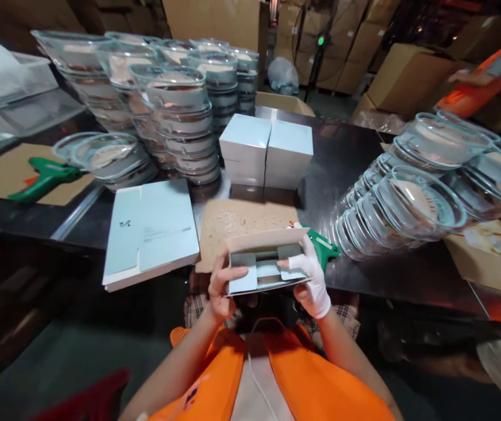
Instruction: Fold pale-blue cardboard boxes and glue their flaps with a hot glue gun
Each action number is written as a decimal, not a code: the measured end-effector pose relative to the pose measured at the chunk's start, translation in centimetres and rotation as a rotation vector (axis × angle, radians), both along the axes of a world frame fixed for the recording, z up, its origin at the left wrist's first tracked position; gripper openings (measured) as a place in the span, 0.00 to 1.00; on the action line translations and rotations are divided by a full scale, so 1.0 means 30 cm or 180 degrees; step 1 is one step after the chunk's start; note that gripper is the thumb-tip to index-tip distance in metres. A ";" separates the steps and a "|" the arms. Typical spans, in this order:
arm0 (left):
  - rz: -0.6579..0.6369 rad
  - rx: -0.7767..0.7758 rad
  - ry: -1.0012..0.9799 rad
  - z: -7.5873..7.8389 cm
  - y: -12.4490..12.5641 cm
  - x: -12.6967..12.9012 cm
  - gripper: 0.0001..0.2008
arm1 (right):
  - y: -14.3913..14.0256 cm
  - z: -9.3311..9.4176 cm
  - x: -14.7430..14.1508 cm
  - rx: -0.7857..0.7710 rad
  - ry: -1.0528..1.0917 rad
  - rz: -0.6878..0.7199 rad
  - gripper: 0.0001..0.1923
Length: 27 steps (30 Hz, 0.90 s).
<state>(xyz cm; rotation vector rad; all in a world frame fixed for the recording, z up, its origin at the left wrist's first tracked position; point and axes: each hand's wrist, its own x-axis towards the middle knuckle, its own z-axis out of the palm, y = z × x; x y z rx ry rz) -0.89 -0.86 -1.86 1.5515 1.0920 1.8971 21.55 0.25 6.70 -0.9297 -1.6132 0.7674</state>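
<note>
Head view, looking down past an orange vest: small pale-blue carton (264, 261) held up between both hands, just above the near edge of the desk (356, 169), open end facing the camera with its flaps folded inward. Left hand (221, 290), bare, gripping the carton's left end — thumb laid across the left flap, fingers hidden behind. Right hand (314, 283), in a white glove, clasping the right end, thumb pressing the right flap down. Thin card by the look of it, so probably light and easily creased or crushed; best taken by the folded corners and side walls, not by the loose flaps. Green glue gun (324, 248) lying on the desk just behind the right hand (nozzle end hidden by the carton). Brown cardboard sheet (237, 225) under and beyond the carton. Flat unfolded cartons (149, 234) stacked to the left, finished boxes (266, 149) farther back, and stacks of clear lidded bowls (175, 111) — more lying tipped over at right (402, 204).
</note>
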 end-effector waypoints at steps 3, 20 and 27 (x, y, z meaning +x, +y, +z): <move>-0.0027 0.0281 -0.0110 0.043 0.005 0.011 0.23 | -0.002 0.015 -0.087 -0.0302 0.0650 -0.0803 0.20; 0.0041 0.1002 0.0927 0.077 0.050 -0.033 0.23 | 0.032 -0.010 0.223 -0.2852 -0.1614 -0.2409 0.17; 0.0552 0.0299 0.0613 0.128 -0.017 -0.055 0.17 | 0.060 -0.051 0.236 -0.2558 -0.0146 -0.2049 0.13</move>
